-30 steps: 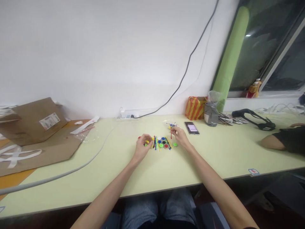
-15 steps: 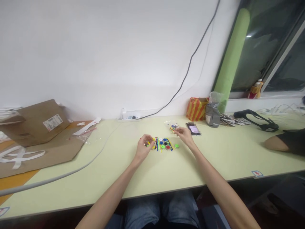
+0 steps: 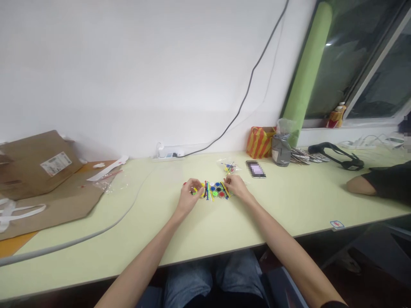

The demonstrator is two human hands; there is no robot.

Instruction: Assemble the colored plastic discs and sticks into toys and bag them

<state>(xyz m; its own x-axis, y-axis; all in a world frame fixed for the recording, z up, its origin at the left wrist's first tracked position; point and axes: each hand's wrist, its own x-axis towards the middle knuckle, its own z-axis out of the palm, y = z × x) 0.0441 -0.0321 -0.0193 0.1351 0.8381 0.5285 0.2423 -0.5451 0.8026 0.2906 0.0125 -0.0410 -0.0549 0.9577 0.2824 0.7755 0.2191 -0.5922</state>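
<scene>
Several round coloured discs (image 3: 215, 193), among them green, blue, black and red ones, lie in a cluster at the middle of the table. Thin coloured plastic sticks (image 3: 207, 191) stand side by side left of them, with a second bunch of sticks (image 3: 226, 194) on the right. My left hand (image 3: 189, 197) curls its fingers and thumb over small yellow and red pieces at the left end; its exact grip is hidden. At the right end, my right hand (image 3: 238, 187) pinches a small coloured stick just over the right bunch, partly covering it.
A clear bag with small coloured pieces (image 3: 229, 167) lies behind the right hand, near a phone (image 3: 256, 169). Farther right are a striped bag (image 3: 258, 142), a grey pouch (image 3: 281, 150), a black headset (image 3: 337, 156) and another person's arm (image 3: 361, 188). Cardboard (image 3: 41, 164) and a cable (image 3: 105, 226) occupy the left.
My right hand has moved left and nearer, from beside the clear bag to the right bunch of sticks. My left hand stays at the left end. The view has shifted slightly.
</scene>
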